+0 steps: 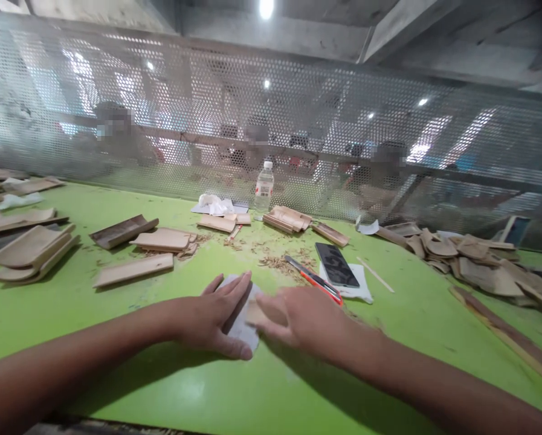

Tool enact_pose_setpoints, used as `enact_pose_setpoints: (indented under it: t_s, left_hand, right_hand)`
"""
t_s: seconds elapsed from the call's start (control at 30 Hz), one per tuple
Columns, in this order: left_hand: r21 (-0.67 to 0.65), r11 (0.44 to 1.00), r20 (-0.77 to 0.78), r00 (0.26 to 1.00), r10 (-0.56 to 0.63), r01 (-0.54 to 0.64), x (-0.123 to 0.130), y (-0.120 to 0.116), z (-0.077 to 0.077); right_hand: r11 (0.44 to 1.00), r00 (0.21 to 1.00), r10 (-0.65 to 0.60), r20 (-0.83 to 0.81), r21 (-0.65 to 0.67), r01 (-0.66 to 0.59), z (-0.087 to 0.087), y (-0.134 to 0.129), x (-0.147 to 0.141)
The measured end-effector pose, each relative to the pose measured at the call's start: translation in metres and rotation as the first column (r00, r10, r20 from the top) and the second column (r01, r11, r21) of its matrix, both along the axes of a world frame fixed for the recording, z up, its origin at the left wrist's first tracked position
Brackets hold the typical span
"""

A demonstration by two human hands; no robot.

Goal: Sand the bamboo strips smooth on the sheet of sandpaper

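A pale sheet of paper (243, 331) lies on the green table (171, 386) in front of me. My left hand (211, 317) rests on it with the fingers spread and the thumb apart. My right hand (302, 317) is closed on a small light wooden piece (255, 315) over the paper's right edge; the hand is slightly blurred. Beyond my right hand lie a red utility knife (318, 281) and a dark phone (337, 264) on a white tissue (364, 287). Curled shavings (277, 261) are scattered past both hands.
Curved wooden pieces (35, 251) are stacked at the left, with more (132, 270) nearer the middle. A heap of pieces (483, 260) and a long strip (501, 332) lie right. A water bottle (264, 186) stands before the perforated screen (207, 109); blurred people are behind it.
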State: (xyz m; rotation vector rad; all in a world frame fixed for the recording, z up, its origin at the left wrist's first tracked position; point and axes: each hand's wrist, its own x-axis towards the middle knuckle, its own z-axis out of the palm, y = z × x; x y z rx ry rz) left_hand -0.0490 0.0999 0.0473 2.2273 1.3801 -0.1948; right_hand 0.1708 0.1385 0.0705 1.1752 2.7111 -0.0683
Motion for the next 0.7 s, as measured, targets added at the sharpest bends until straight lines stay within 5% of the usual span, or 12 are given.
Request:
enact_pose_setpoints:
  t_s: [0.23, 0.33, 0.43, 0.7]
  left_hand:
    - [-0.018, 1.000, -0.026, 0.999, 0.018, -0.019, 0.001, 0.001, -0.001]
    - [-0.028, 1.000, -0.026, 1.000, 0.014, -0.015, 0.001, 0.001, -0.001]
    - [-0.008, 1.000, -0.015, 1.000, 0.020, -0.020, 0.001, 0.000, 0.000]
    - [0.013, 1.000, -0.027, 1.000, -0.001, 0.002, 0.002, 0.000, 0.000]
  right_hand:
    - [0.994, 0.998, -0.043, 0.053, 0.104, 0.037, -0.002, -0.007, 0.000]
    - [0.999, 0.999, 0.044, 0.019, -0.004, -0.044, -0.002, -0.007, 0.002]
    - [0.999, 0.999, -0.003, -0.045, -0.039, 0.001, -0.004, 0.000, 0.004]
    - [0.996, 1.000, -0.020, 0.020, 0.083, 0.018, -0.006, 0.002, 0.005]
